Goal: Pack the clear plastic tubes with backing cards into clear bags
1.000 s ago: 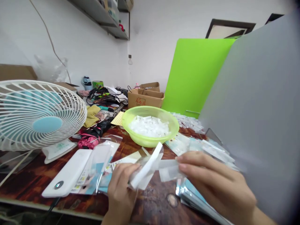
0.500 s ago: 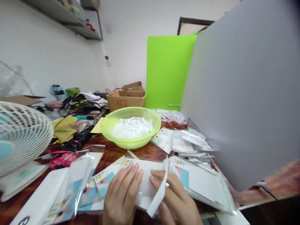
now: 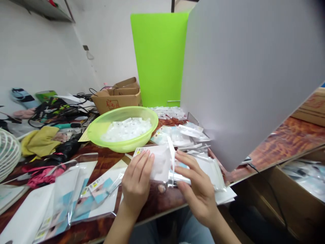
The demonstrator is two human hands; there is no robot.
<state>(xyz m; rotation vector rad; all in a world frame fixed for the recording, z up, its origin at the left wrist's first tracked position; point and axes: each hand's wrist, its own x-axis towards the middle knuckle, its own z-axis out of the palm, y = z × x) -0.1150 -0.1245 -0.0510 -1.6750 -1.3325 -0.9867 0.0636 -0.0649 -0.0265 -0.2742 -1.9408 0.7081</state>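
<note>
My left hand (image 3: 137,179) lies with fingers stretched flat on a small clear plastic packet (image 3: 158,162) that rests on the wooden table (image 3: 157,200). My right hand (image 3: 195,186) pinches the packet's right end, where a white strip (image 3: 172,154) stands up from it. Under and beside the packet lies a stack of similar clear packets with blue and white cards (image 3: 213,173). A green plastic bowl (image 3: 124,127) full of small white parts stands just beyond my hands.
A grey board (image 3: 243,74) and a green board (image 3: 158,57) stand upright at the right and back. More packets (image 3: 76,196) lie at the left, beside a white fan (image 3: 8,152), cloths, cables and cardboard boxes (image 3: 116,96). The table edge runs below my hands.
The view has swung right, so the fan slid to the left edge. The packet went from held in the air to pressed on the table under my left hand.
</note>
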